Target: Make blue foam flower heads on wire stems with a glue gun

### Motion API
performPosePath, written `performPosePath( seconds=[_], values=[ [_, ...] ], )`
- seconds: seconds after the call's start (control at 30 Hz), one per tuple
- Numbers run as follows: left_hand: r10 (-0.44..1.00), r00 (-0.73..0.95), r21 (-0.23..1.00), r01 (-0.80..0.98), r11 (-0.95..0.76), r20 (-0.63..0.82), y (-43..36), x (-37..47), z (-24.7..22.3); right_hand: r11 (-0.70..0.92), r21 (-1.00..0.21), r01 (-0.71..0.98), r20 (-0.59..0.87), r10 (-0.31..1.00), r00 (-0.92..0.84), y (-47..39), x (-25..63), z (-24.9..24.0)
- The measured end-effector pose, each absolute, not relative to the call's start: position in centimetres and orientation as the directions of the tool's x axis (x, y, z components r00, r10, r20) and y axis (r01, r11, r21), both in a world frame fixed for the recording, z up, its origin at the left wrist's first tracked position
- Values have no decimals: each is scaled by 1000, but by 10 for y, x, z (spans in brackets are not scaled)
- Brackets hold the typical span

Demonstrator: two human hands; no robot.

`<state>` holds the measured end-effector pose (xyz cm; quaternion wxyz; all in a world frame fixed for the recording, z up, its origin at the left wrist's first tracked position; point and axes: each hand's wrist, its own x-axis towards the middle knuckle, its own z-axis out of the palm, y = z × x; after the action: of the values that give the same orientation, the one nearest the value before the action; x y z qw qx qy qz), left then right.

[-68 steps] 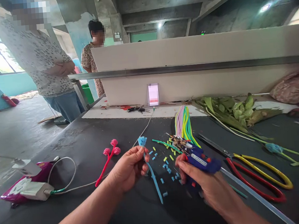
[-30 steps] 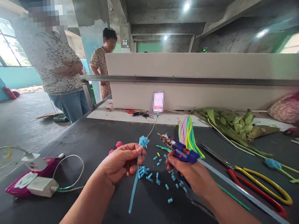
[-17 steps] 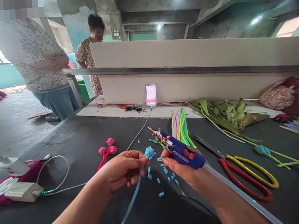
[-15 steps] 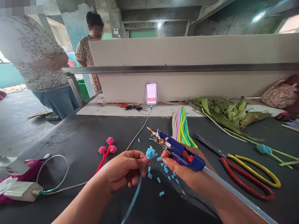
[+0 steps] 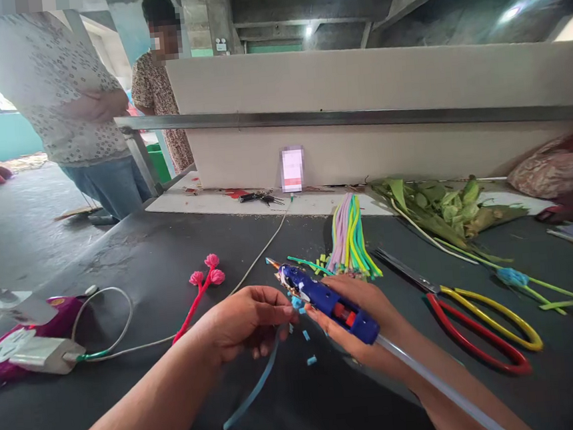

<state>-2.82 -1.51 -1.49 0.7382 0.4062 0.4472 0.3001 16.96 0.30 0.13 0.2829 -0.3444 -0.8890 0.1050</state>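
Observation:
My left hand (image 5: 253, 318) pinches a blue chenille stem (image 5: 256, 393), whose tail curves down toward the table's front. At its upper end is a small blue flower head (image 5: 298, 301), partly hidden by the tool. My right hand (image 5: 362, 302) is wrapped round a dark blue hot glue gun (image 5: 318, 296), with a long clear glue stick (image 5: 431, 376) out of its back. The nozzle points up and left, past the flower head. A small blue piece shows at my right fingertips; whether they grip it I cannot tell. Short blue cut pieces (image 5: 312, 360) lie below.
Large scissors (image 5: 481, 325) with red and yellow handles lie at right. Behind are pastel chenille stems (image 5: 351, 236) and green leaves (image 5: 446, 207). A pink flower sprig (image 5: 205, 289), a power strip (image 5: 31, 344) and a cable are at left. Two people stand beyond the table.
My right hand has brought the glue gun left and lower, so it now covers part of the flower head. The left hand still holds the stem. The view has shifted slightly.

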Motion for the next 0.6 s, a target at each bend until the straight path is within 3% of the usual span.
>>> performPosePath(
  seconds=[0.17,0.33,0.6],
  values=[
    [802,414,867,-58,495,-430,-15,-27,-17,790,-307,531,535,604,-590,8,168,-8],
    [800,419,870,-47,491,-429,-16,-27,-18,733,-236,637,477,659,-582,10,164,-5],
    [789,442,860,-71,505,-426,-17,-26,-16,756,-266,598,502,638,-583,3,162,4]
  ],
)
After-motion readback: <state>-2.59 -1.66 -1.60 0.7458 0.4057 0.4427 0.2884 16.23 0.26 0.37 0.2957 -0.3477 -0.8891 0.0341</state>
